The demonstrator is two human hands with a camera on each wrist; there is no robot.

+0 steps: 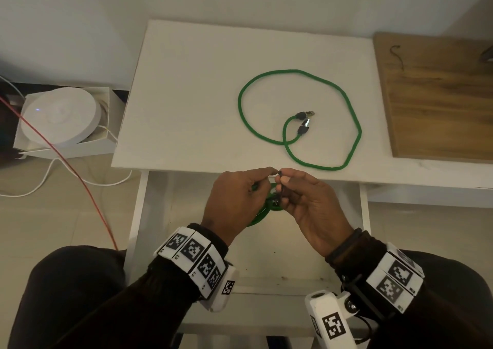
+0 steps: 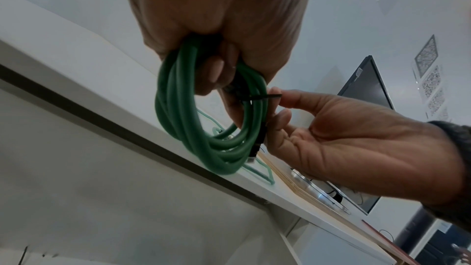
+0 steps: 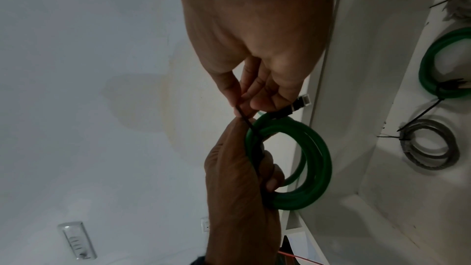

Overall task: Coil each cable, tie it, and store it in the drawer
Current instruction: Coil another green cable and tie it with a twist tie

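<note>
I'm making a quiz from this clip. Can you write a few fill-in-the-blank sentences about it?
1. The left hand grips a coiled ____ cable.
2. The right hand pinches a black ____ around the coil.
3. A loose cable lies on the ____ table.
4. The grey coil lies in the ____.

Missing: green; tie; white; drawer

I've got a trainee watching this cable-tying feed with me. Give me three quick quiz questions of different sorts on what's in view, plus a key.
1. True or false: the left hand grips the coiled green cable.
2. The right hand pinches: A) a connector plug B) the black tie C) the red wire
3. Fill in: the loose green cable lies on the white ____.

Key: 1 true; 2 B; 3 tabletop.
</note>
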